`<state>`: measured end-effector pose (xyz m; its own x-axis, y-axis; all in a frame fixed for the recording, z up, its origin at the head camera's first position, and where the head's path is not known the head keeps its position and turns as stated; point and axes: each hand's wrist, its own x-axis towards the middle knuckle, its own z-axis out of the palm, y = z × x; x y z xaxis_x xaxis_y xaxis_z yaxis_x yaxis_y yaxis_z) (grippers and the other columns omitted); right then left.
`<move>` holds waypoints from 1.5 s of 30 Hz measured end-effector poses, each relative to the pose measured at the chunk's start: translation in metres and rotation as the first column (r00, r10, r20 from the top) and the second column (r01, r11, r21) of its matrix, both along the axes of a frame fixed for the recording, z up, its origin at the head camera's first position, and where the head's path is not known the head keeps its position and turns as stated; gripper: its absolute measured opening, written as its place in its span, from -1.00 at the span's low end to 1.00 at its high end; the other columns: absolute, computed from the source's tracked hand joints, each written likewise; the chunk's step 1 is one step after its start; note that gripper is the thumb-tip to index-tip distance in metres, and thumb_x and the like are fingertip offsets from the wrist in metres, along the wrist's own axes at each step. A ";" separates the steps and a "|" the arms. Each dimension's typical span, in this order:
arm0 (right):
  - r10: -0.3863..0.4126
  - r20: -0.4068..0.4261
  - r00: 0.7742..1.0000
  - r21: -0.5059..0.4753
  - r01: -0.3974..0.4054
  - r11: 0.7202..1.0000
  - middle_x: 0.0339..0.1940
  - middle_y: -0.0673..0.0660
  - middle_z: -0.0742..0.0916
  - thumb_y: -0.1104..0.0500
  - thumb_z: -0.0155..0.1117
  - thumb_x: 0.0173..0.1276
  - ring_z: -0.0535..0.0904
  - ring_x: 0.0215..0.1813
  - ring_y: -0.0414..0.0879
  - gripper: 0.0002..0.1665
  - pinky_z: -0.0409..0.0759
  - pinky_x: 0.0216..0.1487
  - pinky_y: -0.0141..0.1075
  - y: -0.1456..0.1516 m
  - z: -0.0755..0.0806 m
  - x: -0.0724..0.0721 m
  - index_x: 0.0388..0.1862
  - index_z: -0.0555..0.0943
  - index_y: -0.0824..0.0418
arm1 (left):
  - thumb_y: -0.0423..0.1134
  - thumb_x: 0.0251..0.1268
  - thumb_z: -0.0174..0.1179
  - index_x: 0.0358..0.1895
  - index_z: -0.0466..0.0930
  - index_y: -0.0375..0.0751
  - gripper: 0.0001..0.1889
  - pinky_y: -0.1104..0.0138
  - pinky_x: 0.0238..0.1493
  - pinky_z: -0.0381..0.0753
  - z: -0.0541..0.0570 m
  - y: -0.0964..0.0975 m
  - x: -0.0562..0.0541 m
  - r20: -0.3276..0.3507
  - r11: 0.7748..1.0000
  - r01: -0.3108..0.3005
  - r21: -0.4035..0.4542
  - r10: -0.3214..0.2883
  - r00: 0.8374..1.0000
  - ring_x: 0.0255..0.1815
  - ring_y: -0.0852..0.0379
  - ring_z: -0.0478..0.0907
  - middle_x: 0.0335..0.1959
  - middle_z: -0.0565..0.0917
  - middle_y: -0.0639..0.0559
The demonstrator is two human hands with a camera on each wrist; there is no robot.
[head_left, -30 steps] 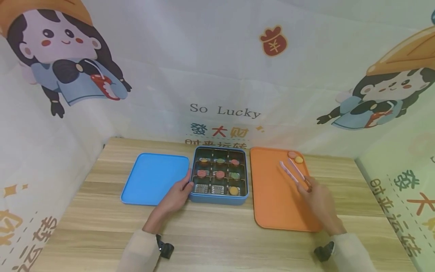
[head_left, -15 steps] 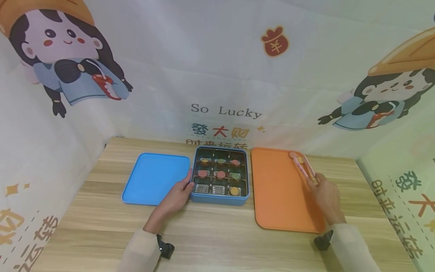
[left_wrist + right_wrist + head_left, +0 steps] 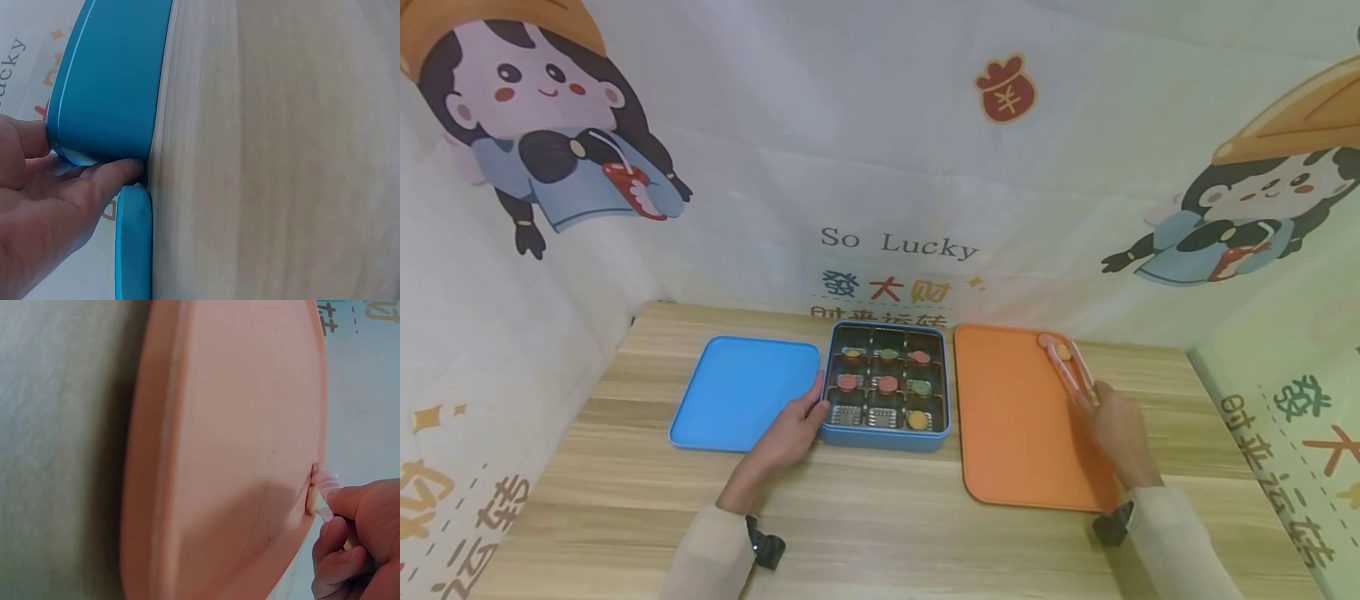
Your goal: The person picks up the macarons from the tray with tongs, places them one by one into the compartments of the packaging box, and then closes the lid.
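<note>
My right hand [image 3: 1122,433] pinches pink tongs [image 3: 1064,367] over the far right corner of the orange tray [image 3: 1015,425]. The tong tips stand on either side of a round yellow cookie [image 3: 1063,352]; a pink cookie [image 3: 1045,341] lies beside it, partly covered by one tong arm. My left hand [image 3: 790,429] rests against the left side of a blue box [image 3: 883,442], its thumb up at the rim in the left wrist view and the other fingers along the wall. Inside the box's compartments sit several yellow, green and pink cookies; the two front left compartments show bare ribbed bottoms.
Left of the box, a blue lid [image 3: 745,392] lies flat, close beside my left hand. All of it stands on a wooden table [image 3: 880,525], with a printed cloth [image 3: 880,167] hanging behind and at both sides.
Over the last second my right hand has moved the tongs away and to the right, bringing their tips around the yellow cookie. My left hand and the box have stayed put.
</note>
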<state>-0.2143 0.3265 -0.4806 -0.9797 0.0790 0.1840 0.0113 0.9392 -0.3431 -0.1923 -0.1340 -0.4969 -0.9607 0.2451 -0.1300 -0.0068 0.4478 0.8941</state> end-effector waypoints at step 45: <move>0.131 -0.124 0.984 0.011 -0.131 0.991 -0.75 0.04 0.35 0.21 0.24 0.43 0.30 -0.67 0.00 -0.72 0.24 -0.69 -0.22 -0.005 -0.016 0.024 -0.44 0.47 0.34 | -0.21 0.65 -0.25 0.60 -0.21 -0.21 -0.40 -0.01 0.55 0.00 0.001 0.000 0.000 0.005 1.000 0.004 0.004 -0.004 1.000 0.60 -0.11 -0.12 0.59 -0.02 -0.21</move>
